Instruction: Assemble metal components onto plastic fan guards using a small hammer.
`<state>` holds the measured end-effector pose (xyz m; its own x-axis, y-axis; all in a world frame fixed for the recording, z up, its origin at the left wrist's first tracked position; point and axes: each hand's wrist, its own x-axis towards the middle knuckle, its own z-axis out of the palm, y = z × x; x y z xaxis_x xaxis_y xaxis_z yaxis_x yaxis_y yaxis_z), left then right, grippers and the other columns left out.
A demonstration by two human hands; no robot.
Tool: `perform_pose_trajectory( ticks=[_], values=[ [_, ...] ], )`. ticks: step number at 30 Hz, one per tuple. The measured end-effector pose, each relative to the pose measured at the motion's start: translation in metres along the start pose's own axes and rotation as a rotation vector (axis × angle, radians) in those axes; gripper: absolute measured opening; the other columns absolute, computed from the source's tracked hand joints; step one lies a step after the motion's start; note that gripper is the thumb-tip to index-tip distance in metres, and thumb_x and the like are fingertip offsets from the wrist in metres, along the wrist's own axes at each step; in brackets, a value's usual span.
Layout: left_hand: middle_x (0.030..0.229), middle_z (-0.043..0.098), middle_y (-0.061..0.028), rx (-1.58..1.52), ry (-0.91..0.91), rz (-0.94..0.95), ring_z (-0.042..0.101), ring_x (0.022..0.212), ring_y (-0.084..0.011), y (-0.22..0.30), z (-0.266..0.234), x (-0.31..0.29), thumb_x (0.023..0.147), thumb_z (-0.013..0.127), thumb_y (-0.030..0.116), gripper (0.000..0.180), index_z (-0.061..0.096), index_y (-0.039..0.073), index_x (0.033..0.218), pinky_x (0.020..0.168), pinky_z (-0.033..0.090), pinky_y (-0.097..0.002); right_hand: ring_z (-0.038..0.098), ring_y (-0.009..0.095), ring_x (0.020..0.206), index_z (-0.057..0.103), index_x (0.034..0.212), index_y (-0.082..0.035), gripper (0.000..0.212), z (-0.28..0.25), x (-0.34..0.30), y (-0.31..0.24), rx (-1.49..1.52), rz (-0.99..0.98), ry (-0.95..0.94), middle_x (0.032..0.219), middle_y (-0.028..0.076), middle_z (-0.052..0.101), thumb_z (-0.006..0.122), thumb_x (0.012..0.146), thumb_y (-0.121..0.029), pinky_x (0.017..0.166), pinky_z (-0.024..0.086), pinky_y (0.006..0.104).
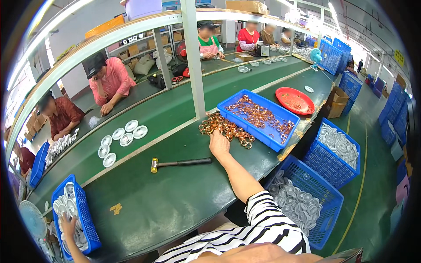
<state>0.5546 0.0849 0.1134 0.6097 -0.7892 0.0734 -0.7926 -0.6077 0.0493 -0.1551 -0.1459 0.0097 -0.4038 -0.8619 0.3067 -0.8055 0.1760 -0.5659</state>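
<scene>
My right hand (pixel 219 143) reaches into a pile of copper-coloured rings (pixel 226 127) on the green bench. Its fingers are drawn together among the rings, and their tips are hidden. At the lower left, my left hand (pixel 68 225) is over a blue basket (pixel 89 219) of white slotted round parts (pixel 70 206). The fingers of that hand are spread and touch the parts. A hammer (pixel 182 163) with a yellow head and black grip lies on the bench between my hands.
A blue tray (pixel 245 125) of rings and a red round tray (pixel 294 101) stand beyond the pile. Several white slotted discs (pixel 126 139) lie on the belt. Blue crates (pixel 326 206) of grey-white parts stand to my right. A white post (pixel 193 57) rises nearby. Co-workers sit across the bench.
</scene>
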Motion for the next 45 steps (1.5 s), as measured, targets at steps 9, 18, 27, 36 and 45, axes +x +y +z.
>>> perform_pose_trajectory(
  ticks=[9,18,27,36,45],
  values=[
    [0.120,0.056,-0.0252,-0.189,0.296,0.133,0.050,0.114,-0.0416,0.011,0.024,0.008,0.086,0.061,0.022,0.036,0.060,0.000,0.114,0.098,0.040,-0.0438,0.064,0.042,0.083,0.053,0.099,-0.006,0.026,-0.010,0.005,0.015,-0.026,0.076,0.044,0.084,0.022,0.066,0.048,0.094,-0.031,0.076,0.049,0.0527],
    [0.146,0.037,-0.0191,0.220,0.359,-0.201,0.041,0.128,-0.0391,0.012,0.020,0.017,0.069,0.065,0.013,0.080,0.036,0.027,0.143,0.102,0.038,-0.0490,0.064,0.035,0.077,0.058,0.088,-0.011,0.015,-0.006,0.002,0.015,-0.018,-0.158,0.134,0.084,0.011,0.066,0.065,0.082,-0.023,0.069,0.049,0.0468],
    [0.121,0.059,-0.0185,0.098,0.395,0.077,0.055,0.112,-0.0367,-0.024,0.052,0.027,0.073,0.069,0.012,0.067,0.046,0.018,0.136,0.096,0.044,-0.0464,0.063,0.035,0.078,0.063,0.087,-0.009,0.012,-0.013,-0.011,0.001,0.030,-0.378,0.152,0.084,0.014,0.065,0.057,0.085,-0.020,0.068,0.049,0.0450],
    [0.113,0.056,-0.0131,0.335,0.341,-0.099,0.057,0.102,-0.0342,-0.004,0.028,0.014,0.069,0.073,0.012,0.089,0.030,0.041,0.141,0.076,0.050,-0.0479,0.053,0.018,0.058,0.061,0.086,-0.005,0.010,-0.005,-0.008,-0.005,0.144,-0.601,0.027,0.068,0.006,0.056,0.063,0.088,-0.014,0.058,0.045,0.0321],
    [0.100,0.061,-0.0136,0.372,0.416,-0.009,0.063,0.087,-0.0322,-0.024,0.037,0.026,0.079,0.062,0.006,0.077,0.032,0.040,0.141,0.069,0.047,-0.0449,0.055,0.019,0.059,0.062,0.086,-0.005,0.010,0.001,-0.007,-0.003,0.170,-0.638,0.024,0.068,0.007,0.058,0.064,0.087,-0.015,0.057,0.046,0.0334]
  ],
)
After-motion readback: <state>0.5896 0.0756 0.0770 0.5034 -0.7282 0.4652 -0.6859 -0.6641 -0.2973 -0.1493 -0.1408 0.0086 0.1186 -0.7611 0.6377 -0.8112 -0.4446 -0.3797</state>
